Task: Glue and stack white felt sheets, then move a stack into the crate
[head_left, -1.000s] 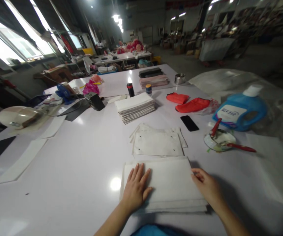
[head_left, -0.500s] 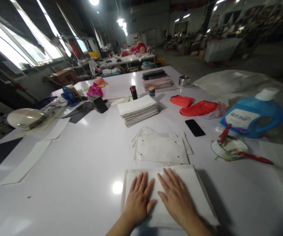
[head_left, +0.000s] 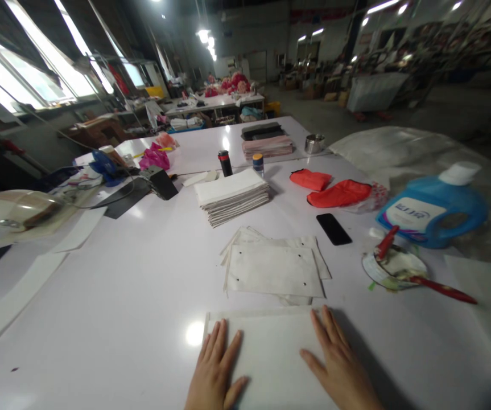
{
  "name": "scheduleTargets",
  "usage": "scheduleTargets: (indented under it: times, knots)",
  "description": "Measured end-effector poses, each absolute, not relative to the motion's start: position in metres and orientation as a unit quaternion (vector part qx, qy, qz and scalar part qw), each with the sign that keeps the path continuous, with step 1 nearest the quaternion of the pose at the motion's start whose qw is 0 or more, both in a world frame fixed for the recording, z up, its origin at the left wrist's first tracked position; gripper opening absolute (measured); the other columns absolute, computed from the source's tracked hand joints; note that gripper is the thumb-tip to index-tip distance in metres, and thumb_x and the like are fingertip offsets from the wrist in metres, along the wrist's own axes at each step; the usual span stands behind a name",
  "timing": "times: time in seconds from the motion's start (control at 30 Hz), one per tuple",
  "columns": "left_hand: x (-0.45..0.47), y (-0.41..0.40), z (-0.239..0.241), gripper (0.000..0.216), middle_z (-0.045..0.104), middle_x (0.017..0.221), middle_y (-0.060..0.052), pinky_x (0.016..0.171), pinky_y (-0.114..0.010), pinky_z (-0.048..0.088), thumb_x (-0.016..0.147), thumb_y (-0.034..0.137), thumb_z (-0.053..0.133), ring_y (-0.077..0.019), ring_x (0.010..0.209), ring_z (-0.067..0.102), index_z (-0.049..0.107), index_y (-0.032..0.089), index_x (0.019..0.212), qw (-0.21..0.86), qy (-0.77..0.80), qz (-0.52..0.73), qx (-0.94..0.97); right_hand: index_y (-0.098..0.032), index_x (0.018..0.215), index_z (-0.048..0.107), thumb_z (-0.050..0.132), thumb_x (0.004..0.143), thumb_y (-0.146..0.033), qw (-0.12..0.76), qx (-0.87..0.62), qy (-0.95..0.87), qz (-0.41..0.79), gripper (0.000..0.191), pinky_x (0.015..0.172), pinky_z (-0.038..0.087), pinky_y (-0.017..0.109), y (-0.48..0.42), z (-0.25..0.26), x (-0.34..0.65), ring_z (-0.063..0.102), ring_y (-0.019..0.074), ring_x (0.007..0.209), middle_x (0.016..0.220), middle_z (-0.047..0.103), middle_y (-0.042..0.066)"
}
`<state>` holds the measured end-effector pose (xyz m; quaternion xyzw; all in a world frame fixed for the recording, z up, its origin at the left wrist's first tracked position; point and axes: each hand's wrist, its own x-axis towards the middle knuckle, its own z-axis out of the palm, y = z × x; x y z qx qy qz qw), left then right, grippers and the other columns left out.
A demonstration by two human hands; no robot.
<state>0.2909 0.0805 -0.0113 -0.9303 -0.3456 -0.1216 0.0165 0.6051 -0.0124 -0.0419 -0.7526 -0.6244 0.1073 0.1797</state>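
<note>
A stack of white fabric-like panels (head_left: pixel 273 347) lies on the table in front of me, its lower part cut off by the frame. My left hand (head_left: pixel 216 364) rests flat along its left edge, fingers stretched out. Toward its right edge lies my right hand (head_left: pixel 339 359), palm down with the fingers apart. Neither hand holds anything. Just beyond the stack are several loose off-white pieces; the top piece (head_left: pixel 273 270) has small dark marks near its corners. Farther back sits a taller pile of folded white panels (head_left: pixel 233 193).
On the right are a round tub (head_left: pixel 382 273) with red-handled brushes, a blue jug (head_left: pixel 430 208), a black phone (head_left: pixel 334 229) and red cloth pieces (head_left: pixel 339 193). White strips (head_left: pixel 19 296) lie at left, near a cream rounded machine (head_left: pixel 19 209).
My hands have moved apart: the left to the stack's left edge, the right toward its right edge. The view has shifted slightly, and the stack sits lower in the frame.
</note>
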Motion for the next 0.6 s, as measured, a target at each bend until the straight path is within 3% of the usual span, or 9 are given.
scheduleTargets:
  times: [0.1, 0.2, 0.27, 0.37, 0.43, 0.6]
  knots:
    - [0.282, 0.100, 0.007, 0.060, 0.027, 0.154, -0.011, 0.106, -0.045, 0.042, 0.093, 0.047, 0.041, -0.0305, 0.140, 0.031, 0.031, 0.025, 0.149, -0.130, -0.387, -0.163, -0.898, -0.015, 0.145, 0.036, 0.033, 0.094, -0.056, 0.263, -0.741, -0.571, 0.235, 0.066, 0.113, 0.026, 0.049, 0.002, -0.041, 0.637, 0.023, 0.0254, 0.139, 0.151, 0.026, 0.010]
    - [0.285, 0.148, 0.025, 0.044, 0.048, 0.142, -0.008, 0.097, -0.035, 0.050, 0.095, 0.040, 0.039, -0.0226, 0.125, 0.051, 0.048, 0.027, 0.136, -0.271, -0.519, -0.205, -0.784, -0.017, 0.132, 0.049, 0.032, 0.085, -0.066, 0.364, -0.769, -0.406, 0.332, 0.069, 0.106, 0.039, 0.039, 0.034, -0.049, 0.685, 0.048, 0.0249, 0.122, 0.134, 0.051, 0.010]
    - [0.297, 0.191, 0.026, 0.040, 0.058, 0.130, -0.009, 0.085, -0.031, 0.053, 0.094, 0.040, 0.041, -0.0212, 0.109, 0.060, 0.059, 0.021, 0.124, -0.331, -0.589, -0.193, -0.711, -0.018, 0.114, 0.058, 0.038, 0.071, -0.070, 0.365, -0.799, -0.338, 0.336, 0.070, 0.096, 0.045, 0.041, 0.063, -0.061, 0.714, 0.058, 0.0299, 0.107, 0.117, 0.062, 0.013]
    - [0.321, 0.252, 0.008, 0.035, 0.064, 0.119, -0.011, 0.090, -0.027, 0.048, 0.088, 0.027, 0.050, -0.0184, 0.098, 0.064, 0.063, 0.012, 0.117, -0.366, -0.647, -0.118, -0.658, -0.022, 0.083, 0.060, 0.043, 0.051, -0.065, 0.336, -0.819, -0.333, 0.325, 0.056, 0.090, 0.044, 0.047, 0.105, -0.087, 0.735, 0.061, 0.0380, 0.095, 0.096, 0.067, 0.018]
    - [0.335, 0.281, -0.013, 0.033, 0.068, 0.111, -0.013, 0.087, -0.027, 0.048, 0.084, 0.022, 0.055, -0.0193, 0.096, 0.065, 0.065, 0.009, 0.113, -0.373, -0.674, -0.098, -0.630, -0.025, 0.070, 0.057, 0.042, 0.046, -0.062, 0.331, -0.817, -0.329, 0.338, 0.046, 0.086, 0.044, 0.048, 0.123, -0.101, 0.737, 0.061, 0.0395, 0.092, 0.087, 0.068, 0.018]
    - [0.353, 0.308, -0.055, 0.023, 0.068, 0.072, -0.006, 0.058, -0.022, 0.045, 0.074, 0.021, 0.064, -0.0159, 0.065, 0.063, 0.067, 0.010, 0.093, -0.411, -0.716, -0.082, -0.559, -0.026, 0.062, 0.059, 0.046, 0.045, -0.059, 0.337, -0.809, -0.308, 0.370, 0.040, 0.077, 0.047, 0.043, 0.132, -0.109, 0.732, 0.063, 0.0342, 0.080, 0.076, 0.068, 0.012]
